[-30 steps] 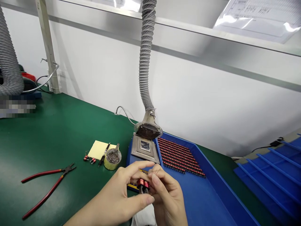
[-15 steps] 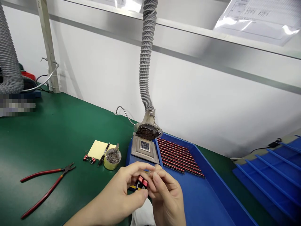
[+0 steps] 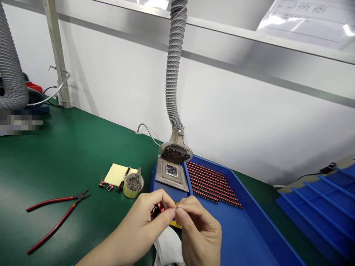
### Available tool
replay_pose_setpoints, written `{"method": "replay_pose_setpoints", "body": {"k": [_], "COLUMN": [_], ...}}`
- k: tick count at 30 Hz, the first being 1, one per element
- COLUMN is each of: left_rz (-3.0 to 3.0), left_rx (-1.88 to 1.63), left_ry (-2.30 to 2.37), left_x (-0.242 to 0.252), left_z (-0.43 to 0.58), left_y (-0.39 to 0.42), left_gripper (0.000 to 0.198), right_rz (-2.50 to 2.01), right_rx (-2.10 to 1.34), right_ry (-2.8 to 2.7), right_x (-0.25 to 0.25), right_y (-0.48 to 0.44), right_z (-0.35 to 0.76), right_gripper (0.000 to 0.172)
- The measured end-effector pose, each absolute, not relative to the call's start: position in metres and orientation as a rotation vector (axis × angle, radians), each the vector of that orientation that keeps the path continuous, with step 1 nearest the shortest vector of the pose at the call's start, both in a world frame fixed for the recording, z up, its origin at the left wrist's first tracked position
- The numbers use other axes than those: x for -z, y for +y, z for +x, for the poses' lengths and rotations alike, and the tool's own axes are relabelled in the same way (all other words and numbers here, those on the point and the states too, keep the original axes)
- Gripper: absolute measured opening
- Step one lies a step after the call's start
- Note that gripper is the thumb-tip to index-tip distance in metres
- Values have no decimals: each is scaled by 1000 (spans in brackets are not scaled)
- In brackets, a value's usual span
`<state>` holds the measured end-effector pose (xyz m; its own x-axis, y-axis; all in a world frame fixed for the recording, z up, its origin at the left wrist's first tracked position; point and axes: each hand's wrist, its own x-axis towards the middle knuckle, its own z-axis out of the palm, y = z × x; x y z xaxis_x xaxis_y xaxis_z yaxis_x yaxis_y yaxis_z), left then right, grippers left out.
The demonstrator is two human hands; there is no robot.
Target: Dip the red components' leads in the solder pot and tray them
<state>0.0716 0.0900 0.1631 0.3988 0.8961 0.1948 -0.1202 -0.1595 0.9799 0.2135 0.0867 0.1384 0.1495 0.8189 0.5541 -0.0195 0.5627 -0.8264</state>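
A small red-and-black wound part (image 3: pixel 159 208), perhaps a coil, sits in the curl of my left hand (image 3: pixel 146 218). That hand's fingers are closed around it and cover most of it. The thumb and forefinger of my right hand (image 3: pixel 198 229) are pinched together and meet the left fingertips. Whatever lies between those tips is too small to make out. Behind the hands shows a yellow-and-black label (image 3: pixel 175 223) on the blue unit. Just beyond stands a solder pot (image 3: pixel 172 170) with a square metal top and a shiny well.
A blue tray (image 3: pixel 244 236) on the right holds rows of red-and-black parts (image 3: pixel 212 184). Over the pot hangs a fume hose (image 3: pixel 175 74). Red-handled pliers (image 3: pixel 65 218), a tin of grey dross (image 3: pixel 133 186), a pen (image 3: pixel 123 179) and a yellow notepad (image 3: pixel 116 173) lie left.
The right hand has shifted slightly right, and its thumb and forefinger now pinch at the left fingertips. The red-and-black part has turned and moved a little left, more hidden by the left fingers.
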Motion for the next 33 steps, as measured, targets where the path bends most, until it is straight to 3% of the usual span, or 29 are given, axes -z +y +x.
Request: {"method": "replay_pose_setpoints", "body": {"k": [11, 13, 17, 21, 26, 33], "left_rz": [1415, 1402, 1416, 1436, 1409, 1466], "left_rx": [-1074, -1082, -1075, -1079, -1081, -1036], "left_ry": [748, 759, 792, 814, 817, 760], "left_x": [-165, -165, -164, -164, -166, -167], "left_z": [71, 70, 69, 70, 69, 67], "left_y": [91, 91, 92, 93, 93, 92], "left_gripper": [18, 18, 18, 19, 19, 19], "right_rz": [-800, -827, -852, -873, -808, -897], "right_rx": [-773, -692, -365, -135, -448, -24], "right_ry": [-1246, -1281, -1401, -1444, -1828, -1812], "right_x": [-137, -137, -139, -145, -158, -151], "right_y": [88, 86, 80, 75, 70, 74], "right_z": [214, 215, 212, 211, 225, 232], "right_gripper": [8, 5, 25, 25, 16, 42]}}
